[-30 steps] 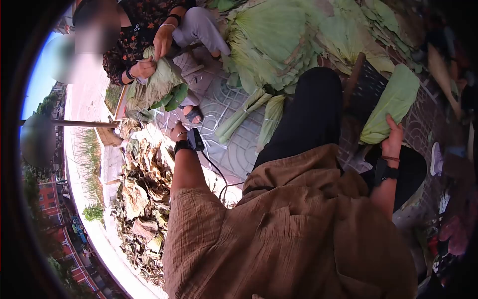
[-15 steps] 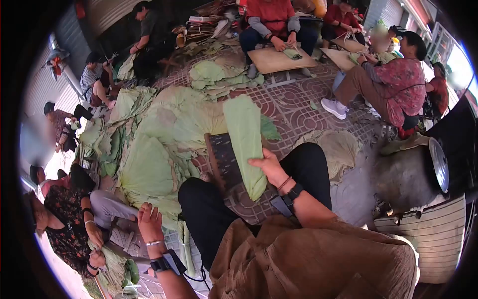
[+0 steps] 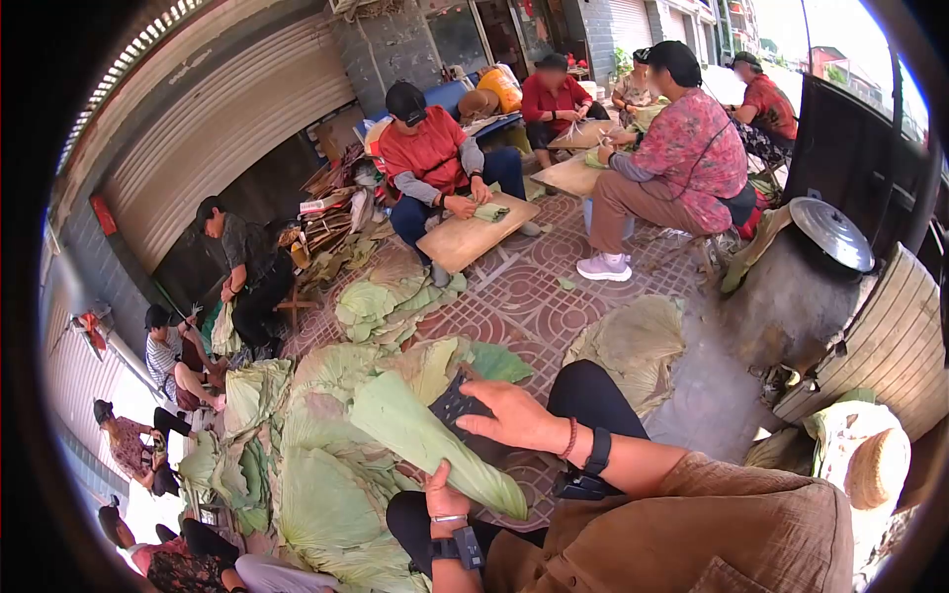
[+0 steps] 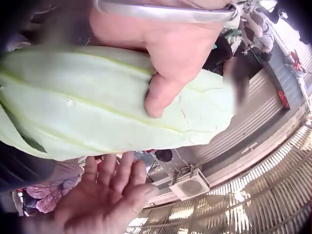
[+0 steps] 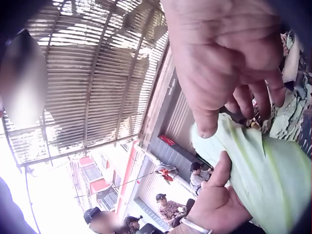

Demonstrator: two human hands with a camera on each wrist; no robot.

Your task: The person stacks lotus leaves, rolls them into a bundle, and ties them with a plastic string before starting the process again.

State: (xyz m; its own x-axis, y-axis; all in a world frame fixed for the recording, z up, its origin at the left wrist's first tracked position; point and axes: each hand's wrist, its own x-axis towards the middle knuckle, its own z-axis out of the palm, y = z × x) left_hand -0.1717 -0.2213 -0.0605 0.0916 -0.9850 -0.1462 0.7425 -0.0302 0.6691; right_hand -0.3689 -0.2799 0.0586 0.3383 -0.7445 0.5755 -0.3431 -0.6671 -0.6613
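Observation:
A long, pale green folded leaf point(image 3: 425, 435) with raised ribs slants across the person's lap in the head view. My left hand point(image 3: 445, 494) grips it from the near side, and in the left wrist view the thumb point(image 4: 165, 92) lies across its ribbed face. Just over the leaf's far side, my right hand point(image 3: 514, 413) has its fingers extended and spread. The right wrist view shows the right hand point(image 5: 224, 58) with its thumb tip right at the leaf's edge. Partly hidden behind the leaf and right hand is a dark, light-specked panel point(image 3: 457, 400).
Large leaves point(image 3: 331, 504) lie piled at the left, with another flat leaf pile point(image 3: 633, 346) ahead. A steaming pot with a metal lid point(image 3: 830, 232) stands at the right. Several seated people work around, one at a wooden board point(image 3: 465, 242).
The folded leaf has passed from my right hand to my left, which was raised apart from it before. My right hand has let go. The head view has swung round and lifted.

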